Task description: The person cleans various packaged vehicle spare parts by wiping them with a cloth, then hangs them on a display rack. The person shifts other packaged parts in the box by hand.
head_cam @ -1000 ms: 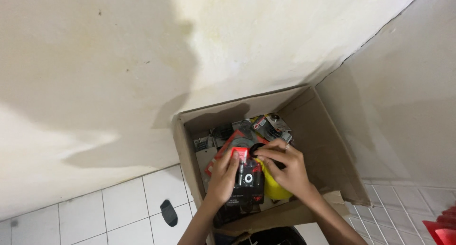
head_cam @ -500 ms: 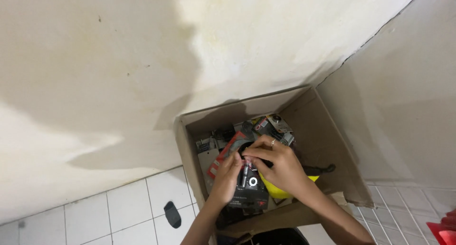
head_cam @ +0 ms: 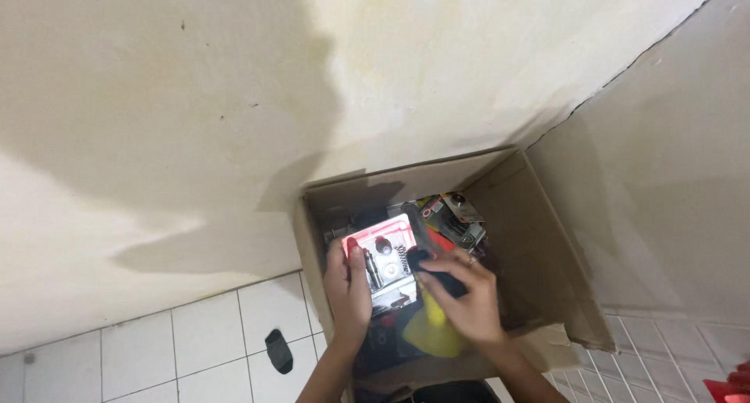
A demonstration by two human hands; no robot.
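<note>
1. The blister pack (head_cam: 383, 264), red-topped with small metal parts under clear plastic, is held tilted over the left half of the open box (head_cam: 547, 254).
2. The left hand (head_cam: 349, 292) clasps the pack's left edge, thumb on its face.
3. The right hand (head_cam: 461, 293) curls over a dark item (head_cam: 422, 260) at the pack's right edge; whether it grips it, I cannot tell.
4. A yellow object (head_cam: 433, 333) lies beneath the right hand.
5. More packs (head_cam: 453, 215) crowd the box's far corner.
6. The box sits tight in a wall corner; tiled floor (head_cam: 195, 348) lies open to its left.

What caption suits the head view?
Two bare hands, left hand and right hand, lift a red-backed blister pack from an open cardboard box.
</note>
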